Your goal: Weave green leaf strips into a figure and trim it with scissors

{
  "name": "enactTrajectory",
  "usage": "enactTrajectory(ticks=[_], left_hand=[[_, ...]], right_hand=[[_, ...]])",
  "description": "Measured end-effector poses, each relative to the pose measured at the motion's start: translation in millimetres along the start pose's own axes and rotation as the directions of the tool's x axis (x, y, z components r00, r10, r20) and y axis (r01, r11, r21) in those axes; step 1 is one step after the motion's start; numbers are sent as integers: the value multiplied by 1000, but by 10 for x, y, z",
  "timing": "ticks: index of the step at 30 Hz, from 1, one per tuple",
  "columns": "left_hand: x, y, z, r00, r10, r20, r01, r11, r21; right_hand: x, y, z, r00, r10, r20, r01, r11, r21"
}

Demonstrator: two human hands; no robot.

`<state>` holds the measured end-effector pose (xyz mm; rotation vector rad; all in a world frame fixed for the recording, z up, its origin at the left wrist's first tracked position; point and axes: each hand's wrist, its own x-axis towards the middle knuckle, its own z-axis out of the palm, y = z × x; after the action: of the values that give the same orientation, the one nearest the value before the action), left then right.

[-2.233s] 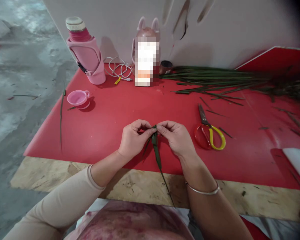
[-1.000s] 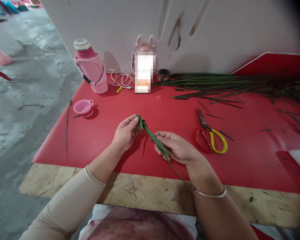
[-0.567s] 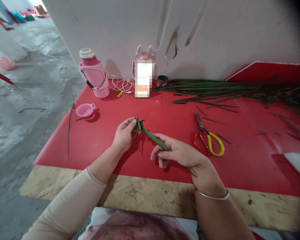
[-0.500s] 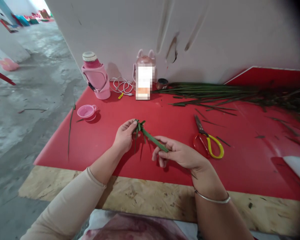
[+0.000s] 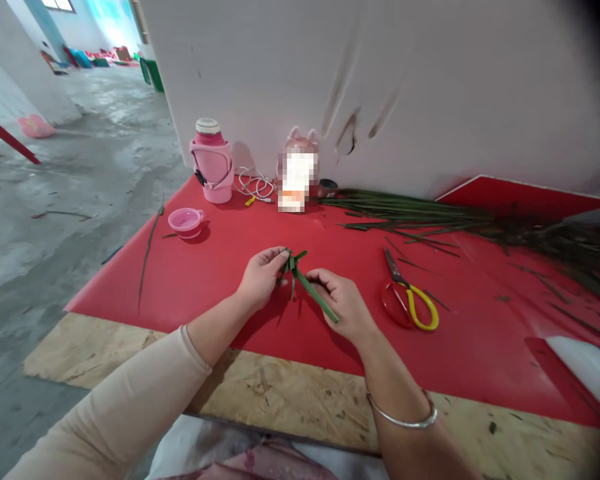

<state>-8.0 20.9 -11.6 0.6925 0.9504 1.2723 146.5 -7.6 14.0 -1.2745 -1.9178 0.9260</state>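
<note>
Between the thumb and fingers of my left hand (image 5: 260,279) is one end of a small woven piece of green leaf (image 5: 293,261), with short ends sticking out and hanging down. From it a flat green leaf strip (image 5: 318,299) slants down to the right. My right hand (image 5: 349,308) is closed at this strip, its fingers curled near the woven piece and the strip's cut end lying over them. Part of the right grip is hidden. Scissors (image 5: 403,293) with one red and one yellow handle lie to the right of that hand.
A red sheet (image 5: 220,267) covers the wooden board (image 5: 280,393). Long green leaves (image 5: 405,210) lie along the back right. At the back left stand a pink bottle (image 5: 213,163), a pink cup (image 5: 186,223), a white cable (image 5: 254,185) and a blurred-out bright screen (image 5: 299,177).
My right hand has moved up the strip from its free end towards the woven piece, its fingers now more curled. The left hand keeps its pinch. The camera view has shifted.
</note>
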Motion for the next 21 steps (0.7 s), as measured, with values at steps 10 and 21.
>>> enactTrajectory(ticks=[10,21], left_hand=[[31,-50,-10,997,-60,40,65,990,-121],[-8,23,21,997,-50,51,58,980,-191]], right_hand=[[43,82,-29,996,-80,26,81,996,-24],[22,5,125,968,242,-67,-182,861,475]])
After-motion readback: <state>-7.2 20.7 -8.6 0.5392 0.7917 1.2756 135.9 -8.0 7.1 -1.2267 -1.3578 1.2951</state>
